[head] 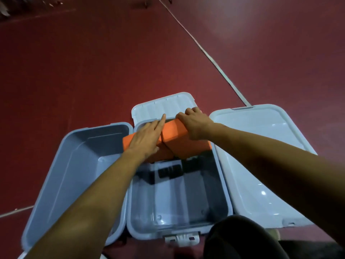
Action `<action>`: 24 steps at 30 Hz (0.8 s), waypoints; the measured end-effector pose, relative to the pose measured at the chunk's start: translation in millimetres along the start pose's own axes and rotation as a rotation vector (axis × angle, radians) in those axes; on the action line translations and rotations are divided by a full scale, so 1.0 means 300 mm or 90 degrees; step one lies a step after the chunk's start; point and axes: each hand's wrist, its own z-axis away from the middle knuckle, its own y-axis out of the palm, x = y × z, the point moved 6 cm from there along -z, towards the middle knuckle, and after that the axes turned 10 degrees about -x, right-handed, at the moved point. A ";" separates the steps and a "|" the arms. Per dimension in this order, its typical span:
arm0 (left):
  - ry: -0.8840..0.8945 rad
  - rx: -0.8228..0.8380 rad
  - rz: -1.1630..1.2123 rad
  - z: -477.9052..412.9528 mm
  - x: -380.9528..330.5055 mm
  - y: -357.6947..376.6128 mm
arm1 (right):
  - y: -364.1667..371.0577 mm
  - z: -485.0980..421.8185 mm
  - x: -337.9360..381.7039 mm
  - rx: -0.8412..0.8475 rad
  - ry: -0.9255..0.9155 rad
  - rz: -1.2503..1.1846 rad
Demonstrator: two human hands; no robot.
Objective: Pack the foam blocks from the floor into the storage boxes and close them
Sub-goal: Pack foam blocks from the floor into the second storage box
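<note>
Both hands are on two orange foam blocks at the far end of the middle box. The blocks sit up around rim level, not flat on the bottom. They lean against each other, touching along the middle.

My left hand lies flat on the left block with the fingers straight and a bit spread. The outer end of that block pokes over the box's left rim. My right hand is curled over the far end of the right block, gripping it.

The left box sits right beside the middle one, open. One lid lies just behind the middle box, and a bigger lid lies on the right. Everything's on a dark red floor with a white strip running across it. There's a white latch on the near edge of the middle box, and something dark shows in its bottom, can't tell what.
</note>
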 end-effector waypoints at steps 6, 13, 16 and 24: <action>0.051 0.039 -0.021 -0.008 0.002 0.081 | 0.147 -0.036 -0.052 0.059 -0.006 0.006; 0.018 0.070 0.008 -0.067 -0.069 0.216 | 0.274 -0.032 -0.164 0.083 0.054 -0.004; 0.033 0.071 -0.009 -0.087 -0.093 0.266 | 0.342 -0.031 -0.192 0.084 0.057 0.006; 0.065 0.109 -0.055 -0.112 -0.054 0.443 | 0.519 -0.086 -0.195 0.062 0.055 0.032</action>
